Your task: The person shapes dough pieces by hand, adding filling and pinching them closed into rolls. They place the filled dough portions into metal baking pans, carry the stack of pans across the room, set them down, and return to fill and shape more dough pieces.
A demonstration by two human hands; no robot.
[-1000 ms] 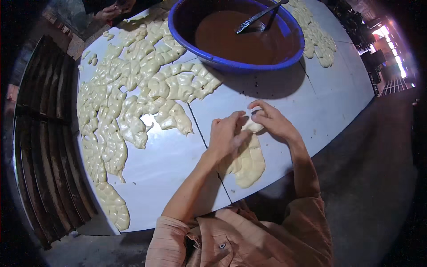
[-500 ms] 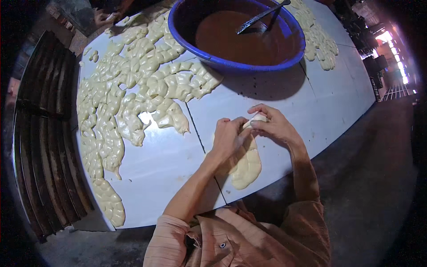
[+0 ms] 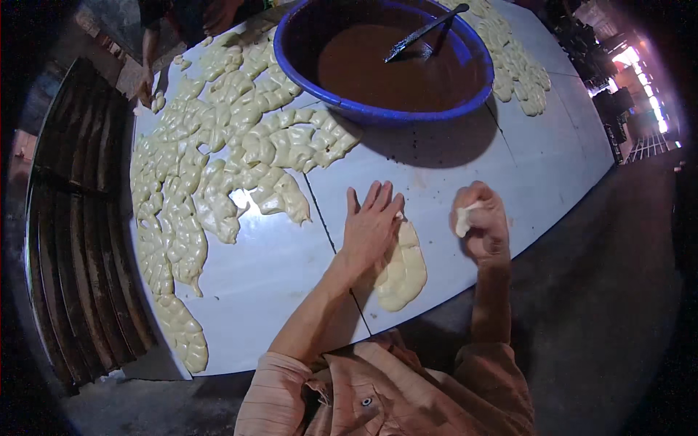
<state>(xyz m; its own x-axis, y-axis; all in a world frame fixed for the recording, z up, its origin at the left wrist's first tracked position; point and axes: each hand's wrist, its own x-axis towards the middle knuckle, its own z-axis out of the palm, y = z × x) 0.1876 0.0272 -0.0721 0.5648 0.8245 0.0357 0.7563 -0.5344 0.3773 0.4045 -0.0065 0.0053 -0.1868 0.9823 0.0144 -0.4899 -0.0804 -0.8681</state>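
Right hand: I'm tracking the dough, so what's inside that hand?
A pale dough lump shows within the curled right hand; whatever sits deeper in its grip is covered.

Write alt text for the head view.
A person's right hand grips a small pale dough piece; the spread left hand partly covers a larger dough piece on a white tabletop. Beyond sit a blue basin of brown liquid and many joined dough lumps.

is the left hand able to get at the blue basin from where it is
Probably yes: the left hand is at the dough strip with fingers extended toward the blue basin, and nothing large blocks the white tabletop between them.
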